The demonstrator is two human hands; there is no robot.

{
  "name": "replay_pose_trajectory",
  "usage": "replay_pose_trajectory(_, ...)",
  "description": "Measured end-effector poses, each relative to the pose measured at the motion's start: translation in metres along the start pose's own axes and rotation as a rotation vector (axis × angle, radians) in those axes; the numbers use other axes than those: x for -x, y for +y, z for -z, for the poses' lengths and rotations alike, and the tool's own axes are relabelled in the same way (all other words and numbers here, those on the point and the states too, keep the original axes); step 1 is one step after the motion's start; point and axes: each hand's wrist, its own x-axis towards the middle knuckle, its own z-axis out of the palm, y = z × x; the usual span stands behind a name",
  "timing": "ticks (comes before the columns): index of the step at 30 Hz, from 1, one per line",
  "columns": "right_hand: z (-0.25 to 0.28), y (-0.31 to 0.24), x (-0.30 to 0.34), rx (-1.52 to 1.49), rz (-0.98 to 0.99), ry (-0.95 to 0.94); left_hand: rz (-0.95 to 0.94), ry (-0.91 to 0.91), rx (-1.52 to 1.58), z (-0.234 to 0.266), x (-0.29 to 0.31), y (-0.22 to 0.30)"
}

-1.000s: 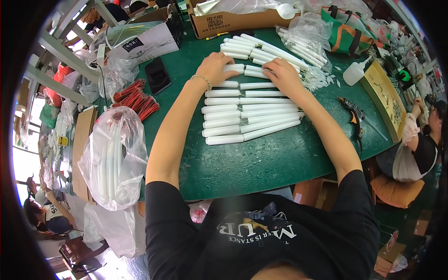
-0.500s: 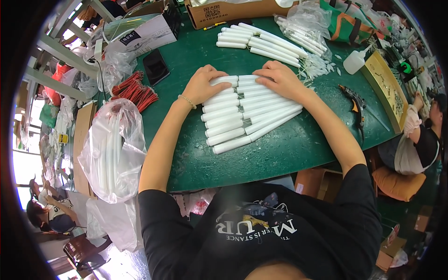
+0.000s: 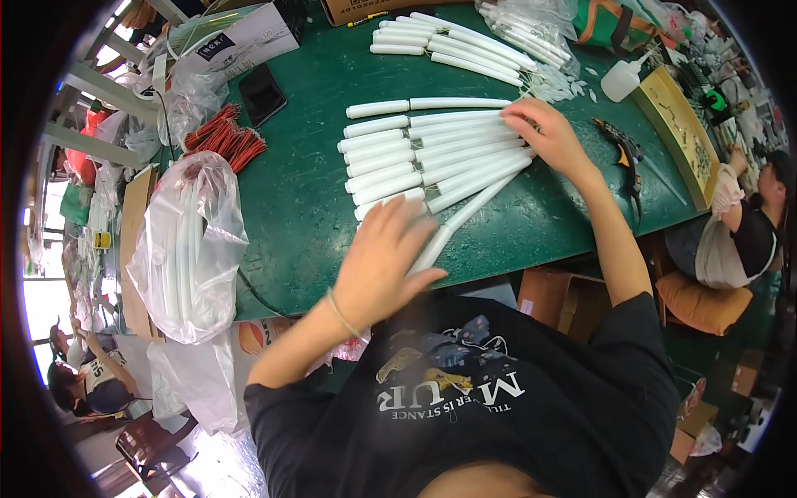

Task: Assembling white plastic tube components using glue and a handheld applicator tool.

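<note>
On the green surface [image 3: 299, 207], white tubes [image 3: 382, 168] fan out side by side, converging toward the right. The right hand [image 3: 550, 139] is at their right ends; the left hand [image 3: 382, 266], blurred, is over the near tubes, contact unclear. Farther back lies a second tube bundle [image 3: 490, 51]. Red wires [image 3: 226, 139] and a clear bag [image 3: 189, 249] sit left; a white bottle [image 3: 620, 80] stands right.
</note>
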Motion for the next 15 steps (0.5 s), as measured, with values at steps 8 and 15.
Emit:
replay_pose_trajectory(8, -0.002, -0.009, 0.040, 0.106, 0.117, 0.031, 0.042, 0.121, -0.326, -0.014, 0.010, -0.016)
replay_pose_trajectory(15, -0.003, -0.015, 0.043, 0.114, 0.129, -0.014, 0.093, 0.173, -0.243, -0.025, 0.010, -0.022)
